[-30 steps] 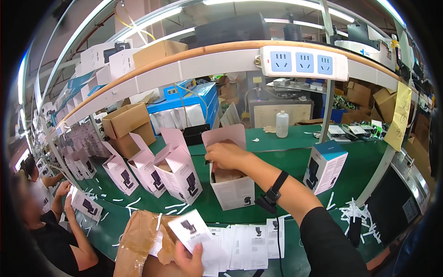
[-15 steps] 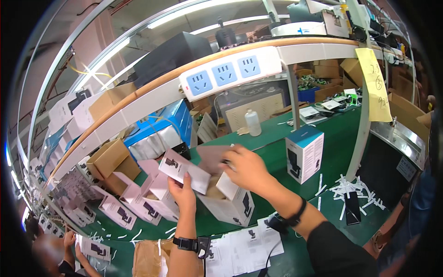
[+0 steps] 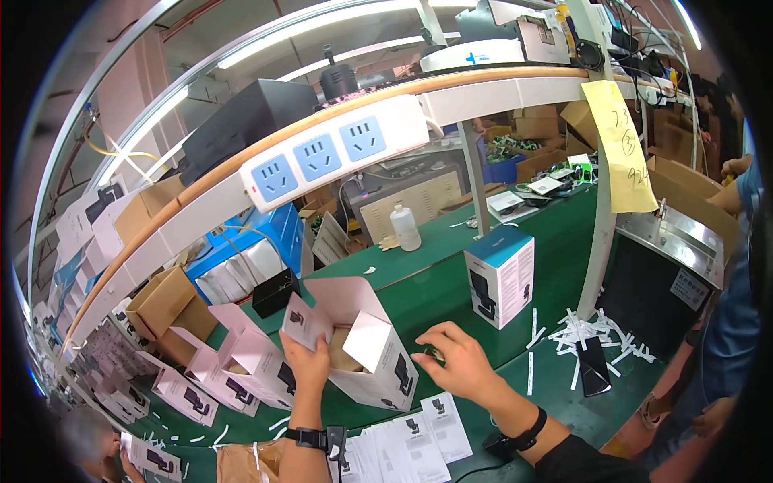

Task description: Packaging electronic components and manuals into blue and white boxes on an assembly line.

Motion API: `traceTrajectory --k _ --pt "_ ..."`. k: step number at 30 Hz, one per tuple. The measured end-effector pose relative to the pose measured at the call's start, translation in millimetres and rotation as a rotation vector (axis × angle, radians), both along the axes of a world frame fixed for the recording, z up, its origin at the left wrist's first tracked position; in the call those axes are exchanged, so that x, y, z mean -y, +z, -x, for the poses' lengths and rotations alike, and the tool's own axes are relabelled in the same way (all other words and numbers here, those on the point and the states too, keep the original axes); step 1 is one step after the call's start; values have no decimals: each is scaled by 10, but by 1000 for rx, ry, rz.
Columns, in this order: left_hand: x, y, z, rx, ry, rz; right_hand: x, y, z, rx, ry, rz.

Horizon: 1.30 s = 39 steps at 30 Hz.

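An open white carton [image 3: 372,354] with its flaps up stands on the green bench [image 3: 451,282] in front of me. My left hand [image 3: 307,362] holds a small white leaflet [image 3: 303,321] at the carton's open top, above the brown insert inside. My right hand [image 3: 455,363] hovers just right of the carton with fingers spread, holding nothing. A stack of printed leaflets [image 3: 407,443] lies on the bench between my forearms.
A closed blue-topped white box [image 3: 500,275] stands right of the carton. More open cartons [image 3: 241,366] line the left. White paper strips [image 3: 584,332] and a dark device lie at right. A white power strip [image 3: 338,148] hangs overhead. Other people work at both edges.
My view has tilted up and left. My left hand has brought a leaflet from the stack up to the carton's opening. My right hand has left the carton's top and moved to its right side.
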<state>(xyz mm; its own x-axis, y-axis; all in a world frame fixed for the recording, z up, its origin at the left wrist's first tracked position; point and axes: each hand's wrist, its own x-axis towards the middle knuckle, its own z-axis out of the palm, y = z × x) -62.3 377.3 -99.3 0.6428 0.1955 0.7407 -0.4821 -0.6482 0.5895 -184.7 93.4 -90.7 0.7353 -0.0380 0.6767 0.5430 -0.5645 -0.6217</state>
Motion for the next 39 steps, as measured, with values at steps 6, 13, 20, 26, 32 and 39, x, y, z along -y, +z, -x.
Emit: traceTrajectory --k 6,13,20,26,32,39 --pt "-103 219 128 -131 -1 -199 -240 -267 -189 -30 89 -45" --pt "172 358 187 -68 7 -268 -284 -141 -243 -39 158 -11" --pt "217 312 271 -34 -157 -213 -386 -166 -353 -33 217 -10" --pt "169 638 314 -170 -99 -217 -364 -284 -579 -37 329 -75" --pt "336 1380 -240 -1155 -313 -113 -351 -339 -654 31 251 -71" --pt "401 764 -443 -871 -457 -146 -368 -289 -710 -50 297 -139"
